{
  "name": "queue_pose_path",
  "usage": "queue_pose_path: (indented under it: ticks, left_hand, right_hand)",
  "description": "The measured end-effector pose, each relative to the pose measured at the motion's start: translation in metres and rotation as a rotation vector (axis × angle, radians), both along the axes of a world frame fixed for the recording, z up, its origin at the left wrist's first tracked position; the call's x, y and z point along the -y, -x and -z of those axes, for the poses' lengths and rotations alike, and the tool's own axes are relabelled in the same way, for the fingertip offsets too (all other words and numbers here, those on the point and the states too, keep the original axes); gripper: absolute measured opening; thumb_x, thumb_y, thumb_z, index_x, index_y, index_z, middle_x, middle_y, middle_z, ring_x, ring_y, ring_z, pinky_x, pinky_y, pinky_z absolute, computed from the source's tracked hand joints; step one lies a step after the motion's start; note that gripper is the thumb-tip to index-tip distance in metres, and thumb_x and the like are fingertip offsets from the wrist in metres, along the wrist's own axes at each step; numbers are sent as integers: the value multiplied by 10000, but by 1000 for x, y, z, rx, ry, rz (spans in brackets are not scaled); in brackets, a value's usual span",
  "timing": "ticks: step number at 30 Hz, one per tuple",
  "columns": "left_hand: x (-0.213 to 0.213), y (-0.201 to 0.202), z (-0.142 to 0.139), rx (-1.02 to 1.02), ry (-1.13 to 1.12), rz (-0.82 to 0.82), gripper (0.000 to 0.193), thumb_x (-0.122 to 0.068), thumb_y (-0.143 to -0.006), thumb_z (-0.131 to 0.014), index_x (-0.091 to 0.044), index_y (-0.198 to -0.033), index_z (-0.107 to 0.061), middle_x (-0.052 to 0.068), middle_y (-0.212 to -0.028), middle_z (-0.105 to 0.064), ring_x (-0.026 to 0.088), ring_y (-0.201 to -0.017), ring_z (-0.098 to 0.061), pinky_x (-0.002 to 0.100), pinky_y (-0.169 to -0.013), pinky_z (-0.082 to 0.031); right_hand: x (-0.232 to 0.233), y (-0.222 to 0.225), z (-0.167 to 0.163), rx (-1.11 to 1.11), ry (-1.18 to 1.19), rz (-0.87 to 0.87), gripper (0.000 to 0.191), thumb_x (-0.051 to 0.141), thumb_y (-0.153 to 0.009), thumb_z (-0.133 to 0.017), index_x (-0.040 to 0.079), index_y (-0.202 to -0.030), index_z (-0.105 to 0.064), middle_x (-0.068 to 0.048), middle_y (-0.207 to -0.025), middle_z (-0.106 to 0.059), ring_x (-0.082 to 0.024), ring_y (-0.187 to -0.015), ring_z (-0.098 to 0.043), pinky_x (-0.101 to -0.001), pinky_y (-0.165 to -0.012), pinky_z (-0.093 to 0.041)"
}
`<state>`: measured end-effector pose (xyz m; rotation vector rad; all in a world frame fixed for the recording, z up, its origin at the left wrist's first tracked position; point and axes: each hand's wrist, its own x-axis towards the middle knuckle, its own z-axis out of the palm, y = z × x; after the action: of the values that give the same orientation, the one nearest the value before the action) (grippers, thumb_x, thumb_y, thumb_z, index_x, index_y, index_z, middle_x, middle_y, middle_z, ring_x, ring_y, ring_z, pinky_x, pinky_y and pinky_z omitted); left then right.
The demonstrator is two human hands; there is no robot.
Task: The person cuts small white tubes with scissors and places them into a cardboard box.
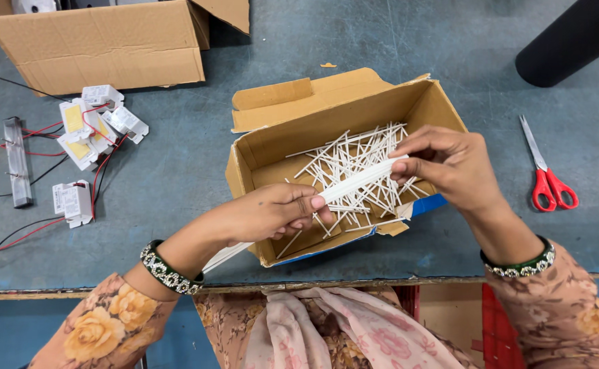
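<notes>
Both hands hold one bundle of thin white sticks (354,183) over a small open box (272,154) that sits near the middle of the desk (176,178). The left hand (269,215) is clamped around the bundle's near part, thumb on top and fingers curled under, and the bundle's tail pokes out behind the wrist toward the desk's near edge. The right hand (450,164) pinches the bundle's far end between thumb and fingertips, above the box's right side. The bundle runs slantwise from near left to far right.

Inside the box lies a loose heap of the same white sticks (354,154), crossing every way, mostly in its far right half. The box flaps stand open at the far side.

Each wrist wears a green bangle (170,270).

Right of the box, well apart, lie red-handled scissors (545,174). A black cylinder (569,41) rests at the far right corner. At the far left stands a bigger open carton (101,48), and near it white modules (94,130) with red and black wires lie in a cluster. A clear strip (16,160) lies at the left edge.
</notes>
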<state>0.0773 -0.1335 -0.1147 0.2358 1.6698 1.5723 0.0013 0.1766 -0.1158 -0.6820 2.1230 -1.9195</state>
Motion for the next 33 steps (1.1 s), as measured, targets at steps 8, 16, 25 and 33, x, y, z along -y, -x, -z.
queue_pose_path:
  ticks: [8,16,25,33]
  left_hand:
    - [1,2,0,-130,80,-92,386,-423,-1046,-468,-95,-997,-665,-74,-732,-467,49,-633,-413,211,-535,-390]
    - [27,7,-7,-7,60,-207,303,-393,-1045,-472,-129,-965,-595,-78,-718,-399,49,-590,-339,213,-481,-271]
    - [28,6,12,-30,51,-271,301,-385,-1046,-485,-116,-976,-600,-74,-728,-410,51,-597,-357,218,-494,-311]
    - [10,9,1,-639,146,-388,363,-376,-1074,-457,-54,-948,-569,5,-763,-609,94,-705,-599,271,-655,-515]
  right_hand:
    - [3,8,-8,-25,4,-26,296,22,-931,-686,5,-1226,-671,-102,-1072,-721,-146,-870,-719,-269,-783,-625]
    - [37,26,5,-436,-1120,-174,220,282,-887,-716,86,-968,-775,-140,-972,-739,-326,-877,-696,-451,-755,-555]
    - [53,32,30,-306,-1400,-283,167,257,-856,-703,112,-918,-758,-142,-878,-742,-336,-861,-712,-470,-768,-565]
    - [16,-34,-10,280,-156,149,108,133,-905,-729,42,-961,-743,-102,-819,-748,-147,-667,-676,-254,-504,-474]
